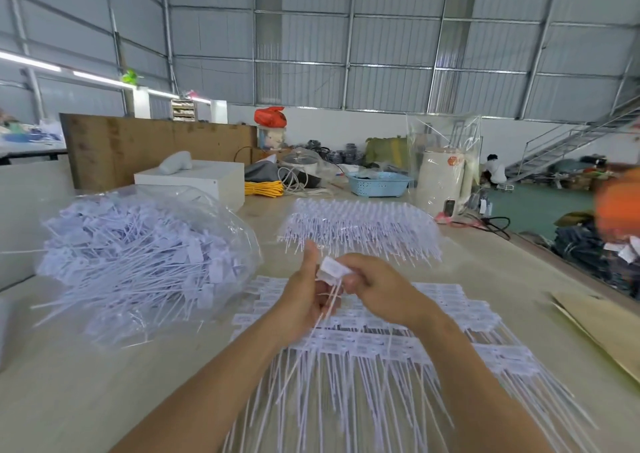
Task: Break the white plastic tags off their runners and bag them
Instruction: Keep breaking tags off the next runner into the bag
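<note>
Tags (334, 269): few, pinched between left hand (304, 300) and right hand (377, 286), both curled tight, for snapping; bag (145, 262) left of hands, ready for filling.

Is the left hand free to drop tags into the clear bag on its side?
Probably yes: the clear bag lies beside the left hand with bare table between, though that hand holds tags together with the right hand.

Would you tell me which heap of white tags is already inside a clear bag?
The loose heap of tags on the left, wrapped in the clear bag; the far stack and near rows lie unbagged.
</note>
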{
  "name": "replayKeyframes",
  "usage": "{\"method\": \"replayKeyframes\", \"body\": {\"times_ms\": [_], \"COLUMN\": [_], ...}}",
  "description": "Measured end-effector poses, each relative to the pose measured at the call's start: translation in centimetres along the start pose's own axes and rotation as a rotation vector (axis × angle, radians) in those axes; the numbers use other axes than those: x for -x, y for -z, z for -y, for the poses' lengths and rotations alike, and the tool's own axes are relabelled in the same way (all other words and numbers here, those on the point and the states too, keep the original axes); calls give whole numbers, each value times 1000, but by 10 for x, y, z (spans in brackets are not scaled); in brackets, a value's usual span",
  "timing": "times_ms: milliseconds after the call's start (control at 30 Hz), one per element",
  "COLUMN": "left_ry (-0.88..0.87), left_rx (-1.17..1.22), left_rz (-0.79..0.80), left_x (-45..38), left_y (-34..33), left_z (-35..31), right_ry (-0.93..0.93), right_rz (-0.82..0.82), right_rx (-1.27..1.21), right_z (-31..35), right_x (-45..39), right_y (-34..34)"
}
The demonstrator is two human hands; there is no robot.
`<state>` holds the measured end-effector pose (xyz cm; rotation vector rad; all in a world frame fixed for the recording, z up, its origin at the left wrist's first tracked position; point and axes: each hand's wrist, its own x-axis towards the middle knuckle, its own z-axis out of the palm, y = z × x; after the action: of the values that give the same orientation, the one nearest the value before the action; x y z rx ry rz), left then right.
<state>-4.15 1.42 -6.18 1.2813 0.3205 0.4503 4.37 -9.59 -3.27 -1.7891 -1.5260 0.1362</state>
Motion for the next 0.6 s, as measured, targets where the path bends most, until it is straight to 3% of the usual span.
{"method": "replayKeyframes", "body": {"times_ms": [67,233,333,467,600], "left_ry": [-17,-194,-229,-142,107], "left_rx": [-32,-214,-229,-247,-256], "left_rz": [45,-131,-143,-117,-40], "left_x": [2,6,8,10,15], "left_y": [-4,-4,-3,-2,3], "left_z": [0,6,2,-5,-25], "right_ry": [-48,-120,-216,-121,-102], "right_rz": [-28,-127,4,39,46], "right_rx": [-10,-29,-46,-119,14], "right_z": [-2,-11,-12,-9,-16], "right_x": [-2,-1,2,3,6], "right_y": [-9,-12,-10,-9,4]}}
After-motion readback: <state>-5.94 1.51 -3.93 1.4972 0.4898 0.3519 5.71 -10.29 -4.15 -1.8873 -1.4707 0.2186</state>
